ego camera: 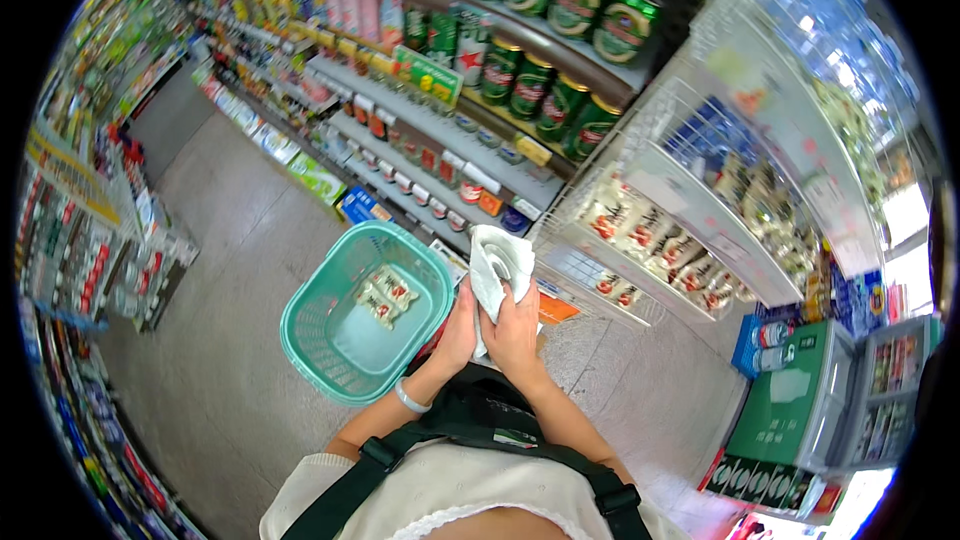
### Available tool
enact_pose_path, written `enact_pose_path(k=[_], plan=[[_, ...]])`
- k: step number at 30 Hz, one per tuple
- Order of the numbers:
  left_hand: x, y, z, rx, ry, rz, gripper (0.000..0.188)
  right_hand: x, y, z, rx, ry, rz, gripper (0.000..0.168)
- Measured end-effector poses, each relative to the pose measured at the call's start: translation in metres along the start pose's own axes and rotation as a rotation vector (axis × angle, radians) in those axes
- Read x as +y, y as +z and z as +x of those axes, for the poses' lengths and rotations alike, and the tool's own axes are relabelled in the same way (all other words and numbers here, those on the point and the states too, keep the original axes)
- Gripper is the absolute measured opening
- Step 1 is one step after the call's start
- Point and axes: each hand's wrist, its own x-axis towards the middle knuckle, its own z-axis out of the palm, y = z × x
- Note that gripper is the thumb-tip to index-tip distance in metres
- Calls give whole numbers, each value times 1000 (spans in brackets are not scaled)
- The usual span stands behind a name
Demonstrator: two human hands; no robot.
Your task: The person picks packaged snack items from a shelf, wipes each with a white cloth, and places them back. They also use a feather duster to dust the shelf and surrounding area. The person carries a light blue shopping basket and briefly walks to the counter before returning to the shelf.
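Note:
Both hands are close together in front of my body at the picture's middle. My right hand (514, 326) grips a crumpled white cloth or paper wipe (499, 266), with its fingers pressed into the folds. My left hand (459, 330) is against the wipe's left side; its fingertips are partly hidden, so its hold is unclear. A pale bangle (411, 396) is on the left wrist. Just left of the hands is a teal plastic shopping basket (294, 330), with several small white snack packets (386, 294) lying on its bottom. What supports the basket is hidden.
Ahead runs a shelf (450, 157) with green beer cans (574, 0) and small jars. A white wire rack (675, 262) of packaged snacks stands to the right, near a green chest freezer (780, 397). Bottle shelves (82, 262) line the left side. Grey tile floor (232, 217) lies between.

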Motion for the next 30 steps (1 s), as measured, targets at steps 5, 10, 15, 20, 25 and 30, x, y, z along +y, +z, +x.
enact_pose_path(k=[5, 10, 15, 20, 25, 30], plan=[[0, 27, -35, -283, 64, 343, 60, 26, -45, 31, 106, 119, -164, 37], [2, 45, -46, -287, -156, 269, 33, 58, -105, 47, 172, 61, -211, 31], [1, 48, -31, -146, -251, -64, 27, 21, -149, 4, 235, 88, 58, 29], [11, 66, -29, -97, -255, -137, 23, 18, -109, -32, 53, 286, 196, 32], [8, 77, -41, -177, -211, 154, 21, 17, -128, -37, 155, 349, 256, 38], [12, 88, -49, -294, -44, 364, 21, 32, -128, -46, 344, 288, 140, 42]])
